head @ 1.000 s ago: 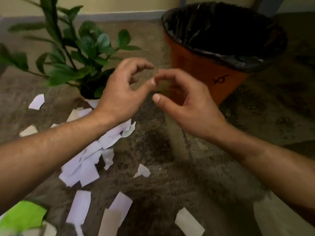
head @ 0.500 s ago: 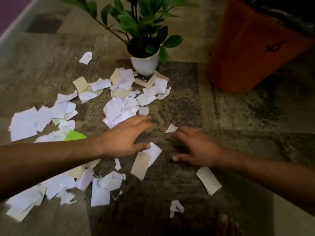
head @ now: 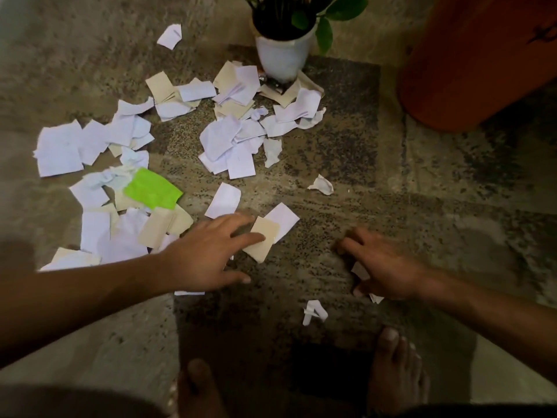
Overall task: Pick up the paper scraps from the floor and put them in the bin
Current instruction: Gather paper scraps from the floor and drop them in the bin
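Observation:
Many white and beige paper scraps (head: 224,140) lie scattered on the stone floor, with one bright green scrap (head: 152,190) among them. The orange bin (head: 470,61) stands at the top right, its mouth out of frame. My left hand (head: 211,254) is low and spread, its fingertips resting on a beige scrap (head: 263,238) that overlaps a white one (head: 283,218). My right hand (head: 382,270) is spread over a pale scrap (head: 360,271) that shows between thumb and fingers, the rest hidden under the palm. A small torn scrap (head: 313,312) lies just below it.
A white pot (head: 281,55) holding a green plant stands at the top centre with scraps around its base. My bare feet (head: 394,372) are at the bottom edge. Another small crumpled scrap (head: 322,184) lies alone right of the main pile.
Both hands came down from in front of the bin to the floor. The view tilted down. The right hand slid back over the pale scrap and the left reached the beige one.

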Action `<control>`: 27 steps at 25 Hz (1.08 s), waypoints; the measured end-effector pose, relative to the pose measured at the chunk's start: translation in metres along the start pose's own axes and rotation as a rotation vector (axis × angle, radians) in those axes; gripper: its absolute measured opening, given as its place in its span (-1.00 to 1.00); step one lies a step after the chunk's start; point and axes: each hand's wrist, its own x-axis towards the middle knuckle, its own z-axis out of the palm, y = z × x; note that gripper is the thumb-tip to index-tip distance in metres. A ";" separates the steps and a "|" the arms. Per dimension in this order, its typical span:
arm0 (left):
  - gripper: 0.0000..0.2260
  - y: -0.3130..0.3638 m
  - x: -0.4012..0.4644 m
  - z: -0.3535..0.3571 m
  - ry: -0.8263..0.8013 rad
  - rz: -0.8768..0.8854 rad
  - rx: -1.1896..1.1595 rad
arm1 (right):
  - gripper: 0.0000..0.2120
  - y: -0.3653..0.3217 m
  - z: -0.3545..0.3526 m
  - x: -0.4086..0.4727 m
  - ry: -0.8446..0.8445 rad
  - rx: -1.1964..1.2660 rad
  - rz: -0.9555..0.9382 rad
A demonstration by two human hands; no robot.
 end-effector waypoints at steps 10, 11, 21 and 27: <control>-0.56 0.095 0.021 0.044 0.145 0.431 0.050 | -0.79 -0.008 -0.005 0.009 0.160 0.357 0.117; -0.58 0.102 0.026 0.046 0.140 0.470 0.050 | -0.78 -0.010 -0.008 0.012 0.180 0.393 0.126; -0.86 0.104 0.033 0.060 0.212 0.555 -0.015 | -0.76 -0.007 -0.038 0.056 0.521 0.489 0.212; -0.93 0.057 0.011 0.057 0.524 -0.016 -0.094 | -0.87 -0.008 -0.052 0.086 0.648 0.533 0.218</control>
